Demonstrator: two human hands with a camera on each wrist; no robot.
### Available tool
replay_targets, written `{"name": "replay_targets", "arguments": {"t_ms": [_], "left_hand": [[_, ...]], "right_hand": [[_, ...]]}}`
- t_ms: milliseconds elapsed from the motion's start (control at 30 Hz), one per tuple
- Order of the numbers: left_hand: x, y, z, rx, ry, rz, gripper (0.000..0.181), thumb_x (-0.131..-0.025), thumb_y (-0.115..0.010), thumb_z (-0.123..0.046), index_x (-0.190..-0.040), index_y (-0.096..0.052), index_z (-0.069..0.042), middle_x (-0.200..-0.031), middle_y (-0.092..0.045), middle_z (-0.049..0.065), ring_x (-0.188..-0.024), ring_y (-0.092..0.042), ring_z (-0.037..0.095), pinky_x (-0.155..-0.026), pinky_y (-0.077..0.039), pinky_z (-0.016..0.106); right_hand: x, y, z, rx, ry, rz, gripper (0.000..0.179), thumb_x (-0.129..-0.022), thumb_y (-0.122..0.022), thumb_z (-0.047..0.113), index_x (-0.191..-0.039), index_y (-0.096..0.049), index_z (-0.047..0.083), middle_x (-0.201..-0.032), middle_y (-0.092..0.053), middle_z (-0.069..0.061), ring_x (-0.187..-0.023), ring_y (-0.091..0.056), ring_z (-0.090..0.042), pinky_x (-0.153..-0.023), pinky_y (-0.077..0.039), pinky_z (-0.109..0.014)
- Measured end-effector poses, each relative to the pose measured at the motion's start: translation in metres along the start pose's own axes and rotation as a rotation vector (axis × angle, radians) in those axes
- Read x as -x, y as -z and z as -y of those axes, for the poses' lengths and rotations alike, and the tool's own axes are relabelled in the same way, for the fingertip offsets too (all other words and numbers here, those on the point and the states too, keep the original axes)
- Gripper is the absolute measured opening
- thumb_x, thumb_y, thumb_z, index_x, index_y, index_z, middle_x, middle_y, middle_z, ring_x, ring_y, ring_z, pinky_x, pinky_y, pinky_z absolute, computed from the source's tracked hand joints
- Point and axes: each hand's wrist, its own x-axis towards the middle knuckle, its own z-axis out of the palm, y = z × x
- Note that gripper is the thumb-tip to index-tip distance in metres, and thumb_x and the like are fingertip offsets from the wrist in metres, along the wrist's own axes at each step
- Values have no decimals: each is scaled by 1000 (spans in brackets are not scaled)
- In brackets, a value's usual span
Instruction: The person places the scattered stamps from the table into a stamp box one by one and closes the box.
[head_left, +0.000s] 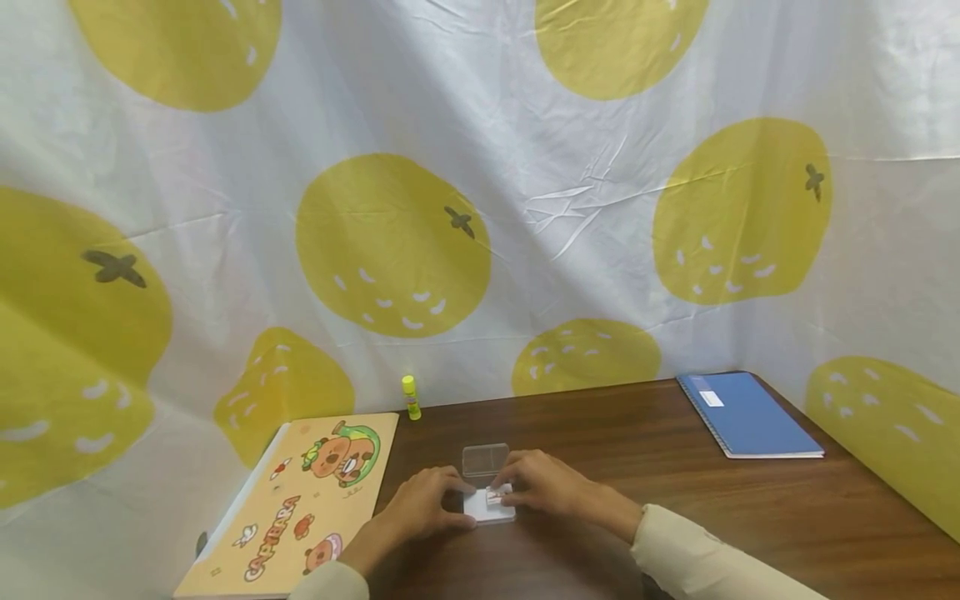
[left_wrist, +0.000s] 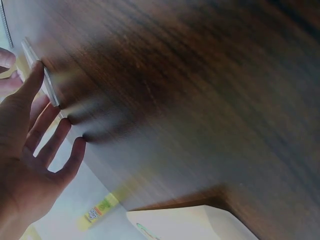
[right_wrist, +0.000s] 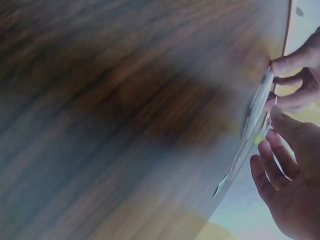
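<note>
At the lower centre of the frame I have the clear plastic case (head_left: pixel 495 522), its lid (head_left: pixel 485 458) open. My left hand (head_left: pixel 426 503) grips its left end; my right hand (head_left: pixel 549 485) pinches a small white printed piece (head_left: pixel 493 497) over its right half. I'd steady the case gently, handling the piece by its edges, clear of the lid.

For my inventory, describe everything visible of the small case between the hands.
The small rectangular case looks like plastic, with a white-looking base and a clear lid open on its far side. It seems to lie flat on the table. The left hand grips its left side; the right hand holds a white piece over it.
</note>
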Motion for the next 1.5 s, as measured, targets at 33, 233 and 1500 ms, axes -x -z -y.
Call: {"name": "replay_targets", "arguments": {"t_ms": [33, 233, 1500], "left_hand": [[0, 0, 0, 2, 0, 0, 45, -79, -89, -45, -116, -80, -20, -107, -70, -9, -102, -67, 15, -88, -56, 40], [0, 0, -1, 4, 10, 3, 45, -79, -88, -46, -116, -80, -22, -108, -70, -9, -103, -67, 17, -87, -57, 43], [1, 2, -1, 10, -1, -8, 42, -79, -89, -44, -114, -80, -22, -110, -72, -9, -107, -69, 21, -90, -57, 46]], "right_hand": [[-1, -1, 0, 4, 0, 4, 21, -91, -80, 19, -110, -80, 11, -109, -72, -1, -95, -67, -14, -86, -56, -26], [-4, -8, 4, 72, 12, 5, 21, -89, -82, 24, -109, -81, 15, -107, -72, 1, -95, -64, -10, -87, -54, -28], [-22, -22, 15, 100, 27, 34, 11, -90, -81, 20, -100, -81, 17, -103, -72, 3, -96, -67, -7, -86, -55, -21]]}}
